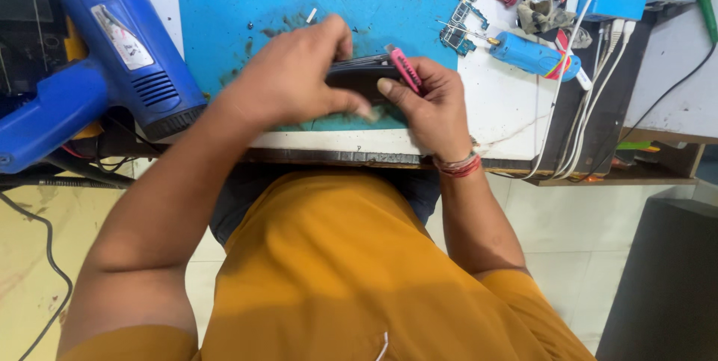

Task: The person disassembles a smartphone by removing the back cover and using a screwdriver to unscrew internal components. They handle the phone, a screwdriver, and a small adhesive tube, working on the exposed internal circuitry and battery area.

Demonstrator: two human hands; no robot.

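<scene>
Phone [359,75], dark and slim, sits between my two hands over the near edge of the blue work mat [224,10]. My left hand [288,81] curls over its left end, fingers closed around it, thumb stretched along its near side. My right hand [430,103] grips the other end and pinches a pink craft knife [406,69] against the phone's edge. Beyond my right hand lies a blue screwdriver [527,54]; far off to the left of my left hand rests a blue heat gun [105,54].

left hand [288,81] gripping dark phone [361,75], right hand [428,103] holding pink tool [406,71]
</scene>
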